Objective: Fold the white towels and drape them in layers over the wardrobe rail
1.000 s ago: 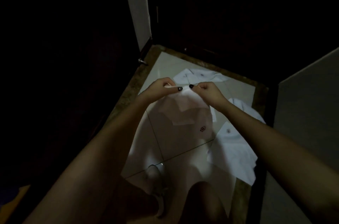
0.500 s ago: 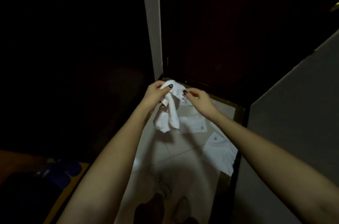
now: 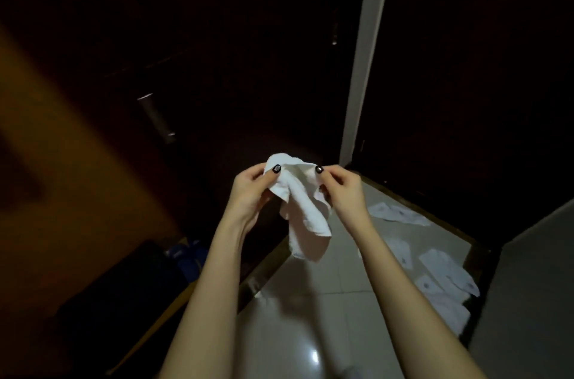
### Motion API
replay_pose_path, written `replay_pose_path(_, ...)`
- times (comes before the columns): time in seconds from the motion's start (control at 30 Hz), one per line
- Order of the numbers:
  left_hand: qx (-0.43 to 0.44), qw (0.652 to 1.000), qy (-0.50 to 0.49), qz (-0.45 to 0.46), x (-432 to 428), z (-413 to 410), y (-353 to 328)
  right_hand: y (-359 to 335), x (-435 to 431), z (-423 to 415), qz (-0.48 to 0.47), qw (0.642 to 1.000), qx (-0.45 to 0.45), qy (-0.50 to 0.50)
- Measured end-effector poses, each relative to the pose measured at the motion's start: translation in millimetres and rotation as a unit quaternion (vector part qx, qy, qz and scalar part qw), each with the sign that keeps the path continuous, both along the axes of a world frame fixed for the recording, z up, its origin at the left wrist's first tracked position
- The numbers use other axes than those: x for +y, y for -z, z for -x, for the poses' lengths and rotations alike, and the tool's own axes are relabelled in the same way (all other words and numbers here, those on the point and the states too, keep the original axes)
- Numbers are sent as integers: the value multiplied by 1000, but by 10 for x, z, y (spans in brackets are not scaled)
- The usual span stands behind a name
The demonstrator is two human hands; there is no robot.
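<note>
A small white towel (image 3: 306, 214) hangs bunched between my hands at chest height. My left hand (image 3: 253, 192) pinches its top left edge between thumb and fingers. My right hand (image 3: 340, 189) pinches the top right edge, close beside the left. The cloth droops down in folds below them. Several more white towels (image 3: 444, 276) lie spread on the pale tiled floor (image 3: 313, 316) at the lower right. The dark wardrobe (image 3: 186, 67) fills the view ahead; a short metal bar (image 3: 157, 117) shows on it at the left. The rail itself I cannot make out.
A white vertical frame post (image 3: 363, 52) stands right of the wardrobe. A grey wall or panel (image 3: 528, 285) closes off the right side. Blue slippers (image 3: 186, 257) sit on the floor at the lower left beside a yellowish surface (image 3: 62, 161).
The view has swung up and left from the floor towards the wardrobe. The towel went from stretched flat between my hands to bunched and hanging; both hands kept their pinch.
</note>
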State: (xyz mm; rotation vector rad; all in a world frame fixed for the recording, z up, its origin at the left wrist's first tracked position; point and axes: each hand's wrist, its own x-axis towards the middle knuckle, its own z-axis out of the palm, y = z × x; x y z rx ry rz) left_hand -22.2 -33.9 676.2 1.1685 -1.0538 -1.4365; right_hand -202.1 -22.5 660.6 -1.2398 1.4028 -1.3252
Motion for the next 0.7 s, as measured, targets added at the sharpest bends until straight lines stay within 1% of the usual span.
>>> replay_pose_path(0.1,-87,996,-33,4,487,-539,-157,-139,338,-473,34,999,27,-2)
replay_pose_path(0.2,-184,982,-43,29,938,-1022,-278,-208,637,-858,52,997,52,-1)
replay_pose_path(0.23,-208,977,-36,32,1085,-1174,-293,-220,733,-975,52,997,60,-8)
replay_pose_path(0.33,-242,970,-13,21,1519,-1578,-254,-164,1020,-1263,33,996,73,-42)
replay_pose_path(0.37,-267,963,-19,20,1646,-1691,-214,-125,1109,-1334,23,995,82,-60)
replay_pose_path(0.4,-310,950,-30,23,1763,-1803,-161,-90,1194,-1400,11,993,90,-82)
replay_pose_path(0.47,-409,910,-59,21,1983,-1999,-69,-41,1324,-1504,-16,987,95,-130)
replay_pose_path(0.5,-427,902,-70,17,2080,-2085,-34,-51,1377,-1546,-22,983,96,-154)
replay_pose_path(0.57,-407,910,-80,11,2262,-2211,6,-138,1474,-1616,-21,974,81,-209)
replay_pose_path(0.63,-361,927,-100,24,2413,-2258,-9,-281,1563,-1670,-23,965,27,-261)
replay_pose_path(0.7,-327,935,-128,52,2518,-2261,-63,-410,1637,-1692,-46,952,-24,-302)
